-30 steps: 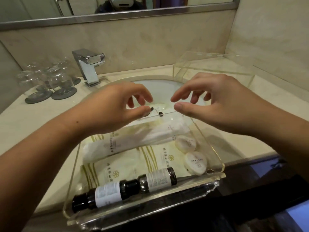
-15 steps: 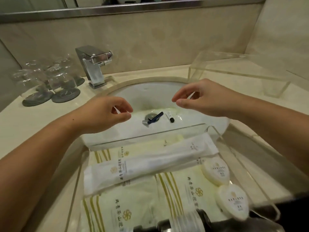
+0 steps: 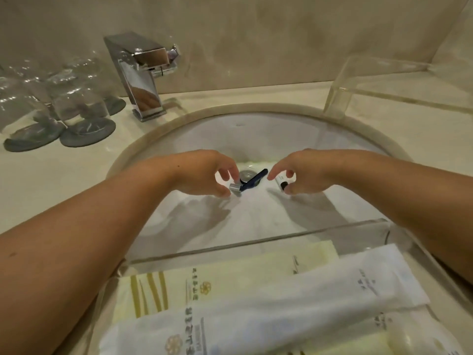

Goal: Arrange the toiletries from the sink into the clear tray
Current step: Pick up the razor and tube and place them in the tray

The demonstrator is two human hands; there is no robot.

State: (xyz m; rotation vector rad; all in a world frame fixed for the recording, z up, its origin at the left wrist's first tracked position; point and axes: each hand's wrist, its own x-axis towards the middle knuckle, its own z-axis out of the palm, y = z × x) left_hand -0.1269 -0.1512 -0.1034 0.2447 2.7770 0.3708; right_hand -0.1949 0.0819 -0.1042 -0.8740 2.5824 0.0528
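In the white sink [image 3: 258, 139], a razor [image 3: 252, 181] with a dark blue handle and a silver head lies across the drain. My left hand [image 3: 204, 172] pinches its silver head between thumb and forefinger. Just to the right, my right hand [image 3: 299, 172] has its thumb and forefinger closed on a small white tube [image 3: 281, 179] with a black cap. The clear tray [image 3: 256, 242] sits at the sink's near edge, below my arms. It holds a long white packet [image 3: 294, 301] and cream packets with gold stripes [image 3: 230, 278].
A chrome faucet [image 3: 143, 73] stands behind the sink on the left. Upturned glasses [image 3: 76, 98] rest on grey coasters at the far left. A clear acrylic cover [image 3: 363, 80] sits on the counter at the back right.
Both hands have dropped from above the tray into the sink bowl and closed on the razor and the tube. The view has tilted forward, so the tray now shows only partly.
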